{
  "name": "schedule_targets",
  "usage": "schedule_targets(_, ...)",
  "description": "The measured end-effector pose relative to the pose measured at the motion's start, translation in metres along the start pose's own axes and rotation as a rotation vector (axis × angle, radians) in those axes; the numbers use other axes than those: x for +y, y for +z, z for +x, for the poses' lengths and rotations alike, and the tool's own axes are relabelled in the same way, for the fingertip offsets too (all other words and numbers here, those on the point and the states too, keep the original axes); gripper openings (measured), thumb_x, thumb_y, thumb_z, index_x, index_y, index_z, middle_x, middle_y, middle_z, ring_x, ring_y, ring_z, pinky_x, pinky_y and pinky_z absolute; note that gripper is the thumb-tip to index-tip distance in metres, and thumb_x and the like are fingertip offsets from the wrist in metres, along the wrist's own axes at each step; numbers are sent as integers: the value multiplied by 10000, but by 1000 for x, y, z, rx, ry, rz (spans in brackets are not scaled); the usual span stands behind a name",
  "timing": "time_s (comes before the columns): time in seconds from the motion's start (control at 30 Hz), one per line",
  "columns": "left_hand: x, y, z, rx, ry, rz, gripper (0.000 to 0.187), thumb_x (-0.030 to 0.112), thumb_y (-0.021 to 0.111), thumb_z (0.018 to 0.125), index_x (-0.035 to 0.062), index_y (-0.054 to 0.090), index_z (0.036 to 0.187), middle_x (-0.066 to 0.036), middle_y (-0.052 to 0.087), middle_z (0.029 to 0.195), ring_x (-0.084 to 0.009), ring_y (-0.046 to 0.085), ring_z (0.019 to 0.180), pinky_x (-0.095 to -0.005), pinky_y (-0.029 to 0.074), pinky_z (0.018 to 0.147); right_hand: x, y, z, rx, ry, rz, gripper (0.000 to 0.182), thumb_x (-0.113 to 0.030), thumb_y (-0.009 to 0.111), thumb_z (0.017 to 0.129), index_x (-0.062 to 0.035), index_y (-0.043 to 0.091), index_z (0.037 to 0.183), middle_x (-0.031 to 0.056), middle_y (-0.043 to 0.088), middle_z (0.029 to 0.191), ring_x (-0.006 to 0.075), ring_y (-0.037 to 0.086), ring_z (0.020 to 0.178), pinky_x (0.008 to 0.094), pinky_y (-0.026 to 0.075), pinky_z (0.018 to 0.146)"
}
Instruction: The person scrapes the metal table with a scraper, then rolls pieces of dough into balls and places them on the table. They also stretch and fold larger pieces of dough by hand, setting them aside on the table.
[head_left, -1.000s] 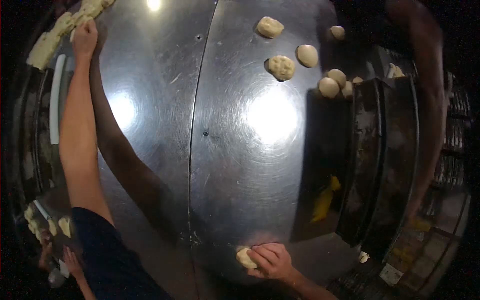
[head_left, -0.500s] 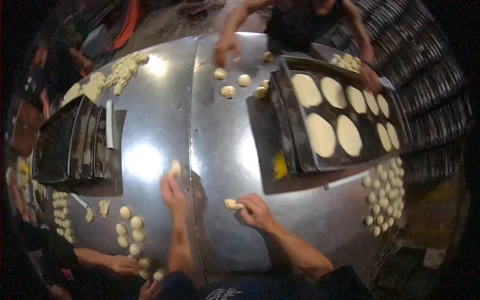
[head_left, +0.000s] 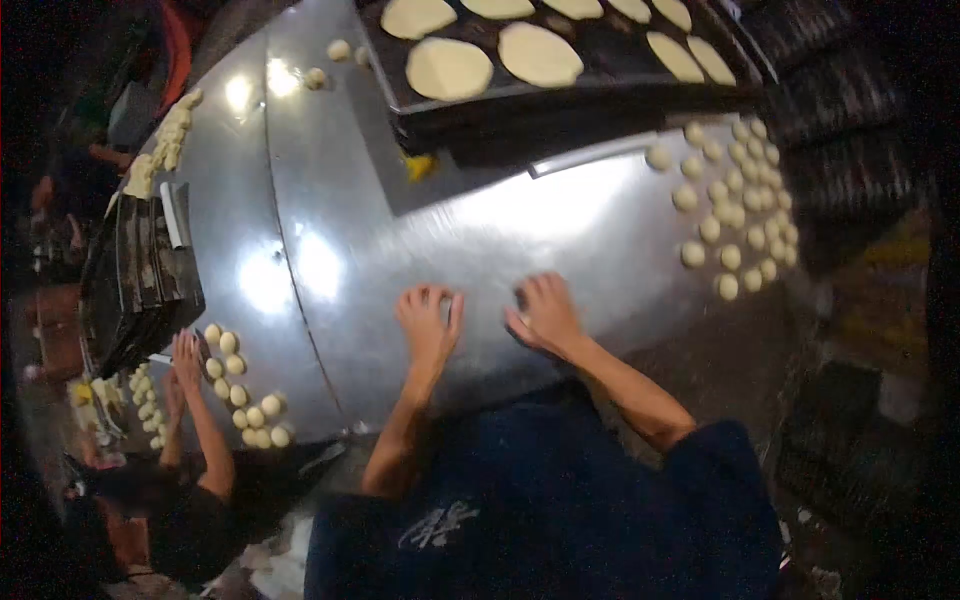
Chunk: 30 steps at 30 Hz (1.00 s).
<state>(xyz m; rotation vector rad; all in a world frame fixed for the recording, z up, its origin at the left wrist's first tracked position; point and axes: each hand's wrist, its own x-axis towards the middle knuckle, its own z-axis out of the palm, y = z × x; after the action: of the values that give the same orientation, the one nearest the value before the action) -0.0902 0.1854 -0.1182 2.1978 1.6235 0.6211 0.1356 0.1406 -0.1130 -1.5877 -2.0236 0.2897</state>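
Note:
Both hands are over the bare steel table near its front edge, a short gap between them. My left hand [head_left: 428, 322] has its fingers bent and its thumb apart, and no dough shows in it. To the right, my right hand [head_left: 546, 314] is held much the same way, thumb out toward the left hand, with a dark shadow by its fingers. What lies under either palm is hidden. The nearest dough balls [head_left: 693, 254] sit in a large group to the right of my right hand.
A dark tray [head_left: 600, 101] with flat dough ovals [head_left: 449, 69] stands at the back, with a white rod [head_left: 590, 158] before it. At the left are stacked trays [head_left: 150, 270], more dough balls [head_left: 238, 395] and a co-worker's hands [head_left: 186, 362]. Dough pieces [head_left: 170, 145] lie behind.
The view has swung right and down. My hands have come closer together, and the dough pieces seen at their fingertips before no longer show. The co-worker's hands have moved toward the stacked trays.

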Motion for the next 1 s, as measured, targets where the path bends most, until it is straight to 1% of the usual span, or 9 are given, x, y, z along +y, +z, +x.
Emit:
schedule_targets(0.2,1,10,-95,-3,284,61,88,138,622,896,68,640,946,-152,592,1011,-348,548,936,-468,408,815,10,-1,-63,-15,-296,149,220,-199,686,798,-22,587,884,146,563,922,290,532,900,397,462,767)
schedule_targets(0.27,-53,-13,-108,-216,213,131,88,137,623,897,56,629,930,-158,594,989,-358,538,934,-475,402,816,55,-2,-72,-82,-201,38,245,-188,707,797,-5,600,921,163,581,974,332,545,966,437,471,854)
schedule_targets(0.33,-34,-22,-59,144,75,498,115,149,633,901,36,612,896,-160,596,958,-353,532,933,-476,396,821,60,-36,-19,22,-141,-21,155,-138,649,817,-12,594,889,164,562,909,301,529,919,405,468,793)
schedule_targets(0.4,-18,1,-18,341,-239,316,155,172,642,907,23,603,908,-162,586,947,-357,525,939,-477,391,838,40,4,4,66,-127,-100,164,-145,651,824,-11,596,899,170,562,926,305,530,920,410,469,800)
schedule_targets(0.57,16,22,-77,146,91,83,157,188,649,898,42,607,935,-164,575,976,-365,521,943,-495,389,864,17,-9,-48,73,-272,122,180,-159,673,832,-13,595,903,159,578,943,324,534,915,434,453,815)
schedule_targets(0.67,-29,-16,-92,121,13,273,152,189,641,899,42,603,910,-159,581,946,-357,528,931,-493,394,863,74,-36,-32,74,-391,-3,159,-152,655,854,-13,598,905,156,582,937,331,533,917,439,439,827)
schedule_targets(0.8,-47,-2,-14,518,-345,298,186,223,641,911,42,605,896,-150,578,936,-345,531,929,-476,398,848,54,-4,65,390,308,186,146,-145,603,891,-1,598,866,152,589,947,325,519,909,435,398,837)
schedule_targets(0.87,-28,10,-16,479,-353,64,198,234,646,913,41,613,889,-147,580,939,-343,531,937,-471,400,850,15,22,69,374,372,283,142,-149,606,887,-8,588,874,150,580,939,325,510,947,442,398,842)
schedule_targets(1.0,0,2,-56,354,-14,44,216,261,652,919,46,643,901,-138,585,946,-339,528,949,-461,406,879,7,19,15,205,-215,255,137,-149,598,881,-20,572,921,170,569,923,339,523,889,462,417,832)
